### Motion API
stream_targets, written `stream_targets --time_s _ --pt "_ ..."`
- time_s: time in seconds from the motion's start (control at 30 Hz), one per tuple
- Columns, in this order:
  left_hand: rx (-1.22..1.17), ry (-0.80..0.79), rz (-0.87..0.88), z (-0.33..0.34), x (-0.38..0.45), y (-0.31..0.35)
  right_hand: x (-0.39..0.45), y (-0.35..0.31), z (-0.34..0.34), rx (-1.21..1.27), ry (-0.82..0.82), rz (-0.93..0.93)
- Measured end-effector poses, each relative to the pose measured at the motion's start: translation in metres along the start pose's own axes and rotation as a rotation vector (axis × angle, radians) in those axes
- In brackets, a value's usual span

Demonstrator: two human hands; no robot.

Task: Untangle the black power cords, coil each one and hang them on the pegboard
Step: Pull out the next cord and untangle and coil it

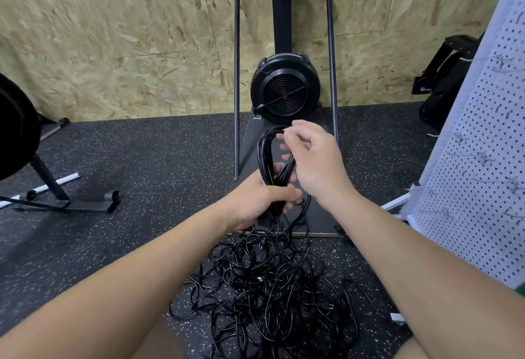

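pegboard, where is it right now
In the head view the white pegboard stands at the right edge, right of the right hand and the tangled cords on the floor.

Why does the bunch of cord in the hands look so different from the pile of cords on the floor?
The bunch of cord is gathered into neat long loops; the pile of cords is a messy tangle. The bunch is held up by the left hand and right hand; the pile lies spread on the floor. Both are thin and black.
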State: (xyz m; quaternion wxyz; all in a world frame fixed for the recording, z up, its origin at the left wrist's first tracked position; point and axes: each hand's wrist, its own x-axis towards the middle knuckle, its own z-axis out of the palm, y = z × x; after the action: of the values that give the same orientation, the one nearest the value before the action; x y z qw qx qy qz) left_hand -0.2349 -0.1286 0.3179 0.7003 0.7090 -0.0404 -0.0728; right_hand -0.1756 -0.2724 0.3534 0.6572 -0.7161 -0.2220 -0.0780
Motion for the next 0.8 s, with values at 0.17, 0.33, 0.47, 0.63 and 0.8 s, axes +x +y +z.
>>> stream_targets --time_s 0.17,0.33,0.47,0.63,0.8 --pt "-0.081 -0.04 0.038 0.011 -0.001 0.001 0.001 0.001 0.004 -0.026 -0.011 -0.052" --pt "-0.009 -0.051 0.068 0.005 -0.005 0.006 -0.002 -0.004 0.006 0.085 -0.057 -0.012" --pt "0.084 -0.042 -0.009 -0.003 -0.012 0.001 0.004 -0.003 -0.001 0.035 -0.198 0.105" --pt "0.139 -0.091 -0.122 -0.005 -0.015 -0.006 0.004 -0.005 -0.007 -0.188 -0.28 0.123" --pt "0.203 -0.116 -0.142 0.001 -0.018 0.001 0.011 0.001 -0.024 0.2 -0.441 0.248"
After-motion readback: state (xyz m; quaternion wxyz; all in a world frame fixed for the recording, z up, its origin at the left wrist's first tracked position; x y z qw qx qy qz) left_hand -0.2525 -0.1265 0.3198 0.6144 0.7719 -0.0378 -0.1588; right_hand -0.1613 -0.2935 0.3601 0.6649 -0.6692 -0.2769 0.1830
